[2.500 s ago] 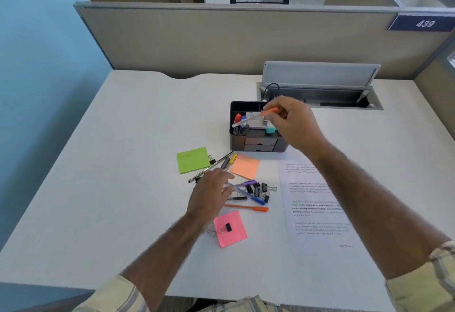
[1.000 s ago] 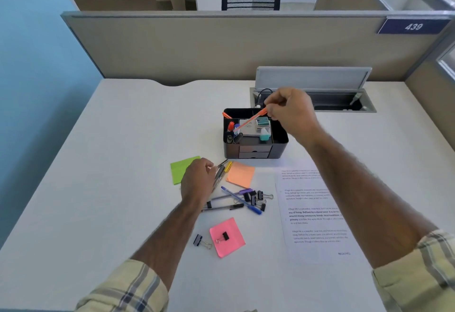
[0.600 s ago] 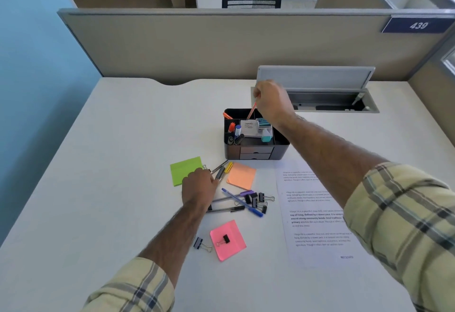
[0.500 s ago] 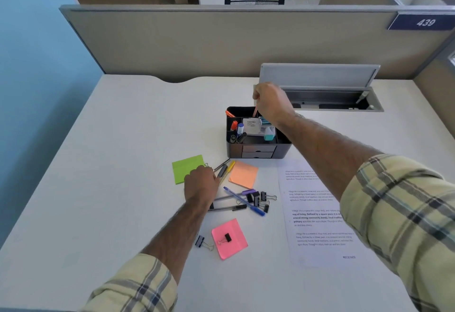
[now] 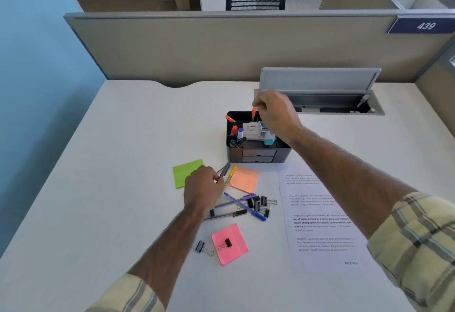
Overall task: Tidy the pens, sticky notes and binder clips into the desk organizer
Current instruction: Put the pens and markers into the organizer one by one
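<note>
right hand (image 5: 275,115) pinches an orange pen (image 5: 253,113) upright in the desk organizer (image 5: 256,156). left hand (image 5: 203,188) grips a grey pen (image 5: 225,169). notes, clips and most pens remain out.

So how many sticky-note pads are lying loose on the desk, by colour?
Green square paper sticky-note pad: 1
Orange square paper sticky-note pad: 1
Pink square paper sticky-note pad: 1
Total: 3

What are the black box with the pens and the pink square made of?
The black box looks like matte plastic or painted metal: smooth, thin walls and a dull sheen. The pink square looks like paper, a thin, flat, bright sticky pad.
</note>
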A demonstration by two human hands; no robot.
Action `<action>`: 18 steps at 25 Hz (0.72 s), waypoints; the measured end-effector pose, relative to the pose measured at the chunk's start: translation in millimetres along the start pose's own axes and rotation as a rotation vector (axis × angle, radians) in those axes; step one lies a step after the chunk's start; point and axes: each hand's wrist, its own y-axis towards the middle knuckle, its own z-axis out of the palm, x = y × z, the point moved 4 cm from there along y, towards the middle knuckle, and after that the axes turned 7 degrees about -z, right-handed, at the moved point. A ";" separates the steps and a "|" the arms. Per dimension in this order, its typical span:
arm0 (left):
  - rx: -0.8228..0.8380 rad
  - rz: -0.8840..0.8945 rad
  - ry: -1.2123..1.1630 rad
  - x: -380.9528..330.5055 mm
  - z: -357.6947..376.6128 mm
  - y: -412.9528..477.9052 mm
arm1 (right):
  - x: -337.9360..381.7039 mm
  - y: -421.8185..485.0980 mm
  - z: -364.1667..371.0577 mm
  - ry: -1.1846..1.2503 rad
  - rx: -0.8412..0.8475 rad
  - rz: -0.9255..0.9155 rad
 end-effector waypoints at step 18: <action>-0.109 0.064 -0.298 -41.7 -32.6 21.0 | 14.1 8.0 -39.9 0.341 -0.055 0.094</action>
